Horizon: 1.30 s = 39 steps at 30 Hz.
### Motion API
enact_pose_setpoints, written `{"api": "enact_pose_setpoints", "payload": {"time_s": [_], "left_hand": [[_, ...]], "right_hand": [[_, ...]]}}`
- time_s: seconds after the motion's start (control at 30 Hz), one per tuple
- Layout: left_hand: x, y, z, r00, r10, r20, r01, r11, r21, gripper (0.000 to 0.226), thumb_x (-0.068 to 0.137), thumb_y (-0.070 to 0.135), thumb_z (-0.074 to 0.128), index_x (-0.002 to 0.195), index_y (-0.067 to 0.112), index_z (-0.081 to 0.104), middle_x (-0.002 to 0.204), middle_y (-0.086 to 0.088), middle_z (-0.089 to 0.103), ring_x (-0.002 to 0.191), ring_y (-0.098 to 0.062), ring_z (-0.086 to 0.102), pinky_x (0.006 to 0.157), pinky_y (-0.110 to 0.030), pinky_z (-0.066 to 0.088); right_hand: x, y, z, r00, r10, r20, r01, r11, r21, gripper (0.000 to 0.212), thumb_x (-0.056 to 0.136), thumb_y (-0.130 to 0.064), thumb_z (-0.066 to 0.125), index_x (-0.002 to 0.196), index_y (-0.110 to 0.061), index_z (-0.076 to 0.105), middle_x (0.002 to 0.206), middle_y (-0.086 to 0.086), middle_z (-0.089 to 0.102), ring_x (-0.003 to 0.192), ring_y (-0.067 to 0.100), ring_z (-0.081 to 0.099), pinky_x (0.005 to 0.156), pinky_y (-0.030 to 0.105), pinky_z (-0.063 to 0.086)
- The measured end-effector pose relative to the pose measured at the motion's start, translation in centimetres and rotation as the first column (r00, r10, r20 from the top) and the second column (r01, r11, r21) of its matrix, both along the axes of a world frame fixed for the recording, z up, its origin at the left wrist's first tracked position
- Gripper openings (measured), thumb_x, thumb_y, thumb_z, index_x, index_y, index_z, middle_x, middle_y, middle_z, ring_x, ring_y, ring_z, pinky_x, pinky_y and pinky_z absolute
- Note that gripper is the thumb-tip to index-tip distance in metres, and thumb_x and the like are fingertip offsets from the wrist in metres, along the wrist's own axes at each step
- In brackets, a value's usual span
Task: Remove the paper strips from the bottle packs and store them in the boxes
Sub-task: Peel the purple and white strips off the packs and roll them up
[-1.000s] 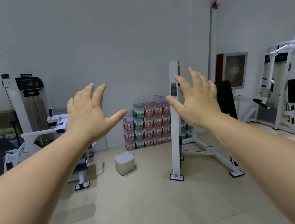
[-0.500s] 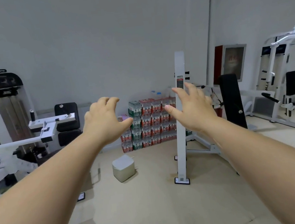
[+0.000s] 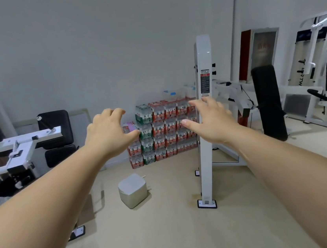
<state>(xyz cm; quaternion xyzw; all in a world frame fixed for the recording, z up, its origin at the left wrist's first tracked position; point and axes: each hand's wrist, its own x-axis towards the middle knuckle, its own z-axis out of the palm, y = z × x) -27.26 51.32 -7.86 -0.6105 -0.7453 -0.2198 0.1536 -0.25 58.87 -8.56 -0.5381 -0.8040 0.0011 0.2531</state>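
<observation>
Fingers of the bare left hand (image 3: 108, 135) and right hand (image 3: 213, 125) are reaching forward, loosely spread and holding nothing, well apart from stacked red-and-green shrink-wrapped bottle packs (image 3: 167, 135).

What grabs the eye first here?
Two bare forearms extend forward mid-frame, left hand and right hand open and empty. Between them, against the far wall, stands a stack of red and green shrink-wrapped bottle packs. A tall white metal post rises right of centre; a pale cube-shaped box sits on the floor.
</observation>
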Motion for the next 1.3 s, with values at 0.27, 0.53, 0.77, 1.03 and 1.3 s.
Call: {"api": "enact_pose_setpoints", "payload": {"time_s": [0.27, 0.53, 0.77, 1.03, 1.3], "left_hand": [[-1.3, 17.9, -1.0, 0.997, 0.073, 0.001, -0.073, 0.996, -0.06, 0.076, 0.081, 0.068, 0.056, 0.143, 0.027, 0.039, 0.145, -0.004, 0.048, 0.131, -0.03, 0.045, 0.105, -0.051, 0.043], [-5.8, 33.0, -3.0, 0.991, 0.131, 0.02, -0.127, 0.983, -0.132, 0.077, 0.081, 0.067, 0.058, 0.144, 0.027, 0.039, 0.144, -0.004, 0.051, 0.13, -0.029, 0.047, 0.104, -0.05, 0.044], [-13.7, 48.6, -5.2, 0.99, 0.126, 0.068, -0.114, 0.98, -0.162, 0.077, 0.082, 0.066, 0.058, 0.144, 0.026, 0.039, 0.145, -0.006, 0.049, 0.132, -0.031, 0.044, 0.104, -0.049, 0.043], [-23.5, 66.6, -5.8, 0.995, 0.091, 0.047, -0.076, 0.962, -0.261, 0.076, 0.081, 0.067, 0.056, 0.143, 0.026, 0.041, 0.144, -0.004, 0.051, 0.131, -0.031, 0.045, 0.101, -0.048, 0.044], [-27.7, 83.2, -9.1, 0.999, 0.041, 0.032, -0.029, 0.946, -0.323, 0.071, 0.081, 0.067, 0.055, 0.14, 0.027, 0.042, 0.138, -0.004, 0.054, 0.126, -0.031, 0.048, 0.1, -0.046, 0.046]], "right_hand": [[-2.1, 20.4, -0.8, 0.996, 0.084, 0.029, -0.082, 0.995, -0.056, 0.077, 0.092, -0.072, 0.044, 0.156, -0.034, 0.025, 0.167, 0.007, 0.019, 0.152, 0.035, 0.02, 0.118, 0.059, 0.025], [-8.1, 36.3, -3.0, 0.978, 0.176, 0.115, -0.166, 0.982, -0.093, 0.078, 0.09, -0.073, 0.044, 0.156, -0.035, 0.025, 0.166, 0.007, 0.02, 0.151, 0.036, 0.021, 0.117, 0.061, 0.027], [-15.6, 50.6, -5.1, 0.968, 0.175, 0.178, -0.157, 0.982, -0.108, 0.079, 0.09, -0.075, 0.044, 0.155, -0.035, 0.026, 0.166, 0.006, 0.021, 0.151, 0.035, 0.022, 0.117, 0.06, 0.027], [-22.7, 66.9, -6.7, 0.981, 0.124, 0.151, -0.089, 0.971, -0.221, 0.076, 0.091, -0.072, 0.046, 0.155, -0.035, 0.027, 0.165, 0.004, 0.023, 0.15, 0.033, 0.025, 0.118, 0.058, 0.028], [-27.8, 83.8, -10.1, 0.98, 0.125, 0.152, -0.079, 0.958, -0.277, 0.078, 0.09, -0.073, 0.046, 0.155, -0.033, 0.028, 0.164, 0.006, 0.026, 0.148, 0.035, 0.028, 0.117, 0.057, 0.032]]}}
